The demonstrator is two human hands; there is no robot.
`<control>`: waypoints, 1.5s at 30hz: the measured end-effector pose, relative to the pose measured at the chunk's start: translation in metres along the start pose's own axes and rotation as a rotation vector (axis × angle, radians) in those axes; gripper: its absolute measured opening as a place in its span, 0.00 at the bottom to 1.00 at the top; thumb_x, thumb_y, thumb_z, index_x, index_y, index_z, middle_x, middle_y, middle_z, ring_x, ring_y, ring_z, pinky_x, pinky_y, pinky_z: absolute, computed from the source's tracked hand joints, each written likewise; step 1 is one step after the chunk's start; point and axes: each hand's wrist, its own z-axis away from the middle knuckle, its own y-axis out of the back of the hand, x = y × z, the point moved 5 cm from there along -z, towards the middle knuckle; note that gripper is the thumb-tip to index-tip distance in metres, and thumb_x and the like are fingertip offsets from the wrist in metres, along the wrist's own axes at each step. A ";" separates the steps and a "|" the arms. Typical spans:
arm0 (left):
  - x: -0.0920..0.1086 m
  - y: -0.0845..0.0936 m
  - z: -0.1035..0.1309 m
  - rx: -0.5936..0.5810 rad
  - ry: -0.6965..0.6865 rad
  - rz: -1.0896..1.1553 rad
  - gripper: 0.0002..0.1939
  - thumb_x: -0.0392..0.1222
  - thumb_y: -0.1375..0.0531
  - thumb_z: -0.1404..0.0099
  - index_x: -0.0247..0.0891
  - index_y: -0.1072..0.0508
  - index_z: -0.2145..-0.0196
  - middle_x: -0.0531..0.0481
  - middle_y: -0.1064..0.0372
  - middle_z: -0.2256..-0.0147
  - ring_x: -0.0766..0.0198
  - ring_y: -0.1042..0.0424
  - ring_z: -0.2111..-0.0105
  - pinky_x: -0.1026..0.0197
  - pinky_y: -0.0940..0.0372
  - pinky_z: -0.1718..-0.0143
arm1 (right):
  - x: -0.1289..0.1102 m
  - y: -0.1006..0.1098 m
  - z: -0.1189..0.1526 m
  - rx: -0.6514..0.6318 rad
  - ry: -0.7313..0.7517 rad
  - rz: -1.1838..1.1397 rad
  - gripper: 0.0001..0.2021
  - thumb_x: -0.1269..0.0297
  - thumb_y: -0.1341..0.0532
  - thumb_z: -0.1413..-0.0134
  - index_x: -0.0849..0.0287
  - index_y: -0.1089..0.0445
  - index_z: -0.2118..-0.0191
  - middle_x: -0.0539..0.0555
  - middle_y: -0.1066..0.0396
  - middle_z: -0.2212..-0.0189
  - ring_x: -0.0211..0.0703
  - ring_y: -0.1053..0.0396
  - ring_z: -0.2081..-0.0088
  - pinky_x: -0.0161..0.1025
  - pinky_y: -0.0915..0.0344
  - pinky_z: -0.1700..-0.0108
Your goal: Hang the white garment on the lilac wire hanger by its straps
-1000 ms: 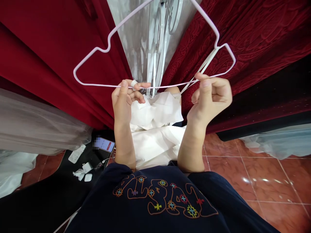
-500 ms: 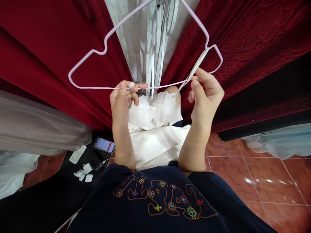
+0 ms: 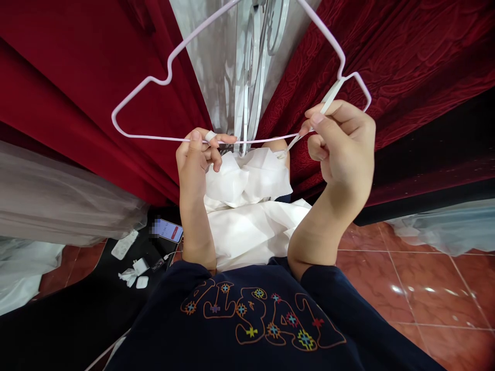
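Observation:
A pale pink clothes hanger (image 3: 139, 90) spans the upper middle, its hook cut off by the top edge. My left hand (image 3: 198, 154) pinches its bottom bar, thumb over it, with a white band round one finger. My right hand (image 3: 342, 139) is closed, thumb and fingertips pinching a thin white strap (image 3: 333, 94). The strap loops over the hanger's right notch and runs down past the bar to a white garment (image 3: 247, 178). That garment lies gathered over my lap, its lower folds between my forearms.
Red curtains (image 3: 127, 108) hang on both sides, with white metalwork (image 3: 251, 77) between them. At lower left, a black surface (image 3: 69, 309) bears a phone (image 3: 169, 230), a white charger (image 3: 140, 266) and a small white case (image 3: 142, 282). Red floor tiles (image 3: 421, 288) show at right.
My right hand has moved right and closed more tightly on the strap. The hanger's right end has shifted to the right. My left hand stays almost in place.

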 end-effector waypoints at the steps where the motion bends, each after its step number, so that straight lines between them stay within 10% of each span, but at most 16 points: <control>1: 0.000 0.000 0.000 -0.009 -0.013 0.006 0.30 0.67 0.41 0.20 0.40 0.30 0.71 0.45 0.17 0.67 0.71 0.40 0.85 0.62 0.45 0.82 | -0.003 0.000 -0.001 -0.039 -0.026 -0.021 0.12 0.50 0.25 0.44 0.51 0.17 0.61 0.50 0.23 0.72 0.27 0.53 0.81 0.40 0.66 0.78; 9: -0.002 0.002 -0.001 0.022 0.028 -0.007 0.31 0.68 0.40 0.21 0.40 0.32 0.72 0.44 0.17 0.66 0.72 0.44 0.86 0.62 0.52 0.85 | -0.017 0.032 -0.040 0.108 0.080 -0.315 0.19 0.51 0.24 0.57 0.53 0.13 0.57 0.53 0.16 0.58 0.26 0.48 0.79 0.37 0.62 0.81; 16: -0.002 0.002 0.000 -0.027 0.032 0.021 0.33 0.72 0.40 0.24 0.40 0.31 0.72 0.44 0.16 0.65 0.74 0.47 0.86 0.62 0.52 0.85 | 0.009 0.056 -0.006 0.786 0.096 -0.473 0.20 0.65 0.52 0.31 0.56 0.24 0.68 0.51 0.31 0.70 0.26 0.52 0.80 0.37 0.63 0.77; 20: -0.002 -0.001 0.001 -0.017 0.056 0.039 0.32 0.71 0.40 0.23 0.40 0.32 0.72 0.44 0.15 0.64 0.74 0.48 0.86 0.62 0.53 0.85 | -0.011 0.018 0.023 0.515 0.284 -0.167 0.12 0.59 0.41 0.32 0.54 0.27 0.67 0.51 0.26 0.71 0.29 0.46 0.81 0.37 0.61 0.78; 27: 0.000 0.000 0.004 -0.010 0.063 0.013 0.29 0.68 0.39 0.22 0.41 0.30 0.69 0.44 0.15 0.62 0.72 0.46 0.85 0.60 0.49 0.84 | 0.001 -0.058 0.029 -0.160 0.050 0.157 0.17 0.45 0.35 0.30 0.52 0.17 0.58 0.49 0.18 0.63 0.29 0.42 0.77 0.37 0.47 0.75; 35: -0.006 -0.003 0.007 -0.120 0.004 0.095 0.21 0.60 0.32 0.26 0.39 0.23 0.64 0.41 0.14 0.55 0.72 0.40 0.82 0.63 0.45 0.80 | 0.013 -0.054 0.031 -0.051 0.189 0.206 0.18 0.46 0.37 0.28 0.54 0.19 0.61 0.51 0.21 0.63 0.37 0.29 0.62 0.40 0.35 0.57; 45: 0.025 0.062 -0.002 0.238 -0.349 0.123 0.12 0.35 0.37 0.34 0.33 0.15 0.56 0.39 0.15 0.54 0.68 0.39 0.76 0.64 0.49 0.78 | 0.018 -0.050 0.030 -0.021 0.230 0.208 0.19 0.47 0.38 0.26 0.54 0.21 0.63 0.50 0.24 0.64 0.36 0.30 0.61 0.42 0.35 0.53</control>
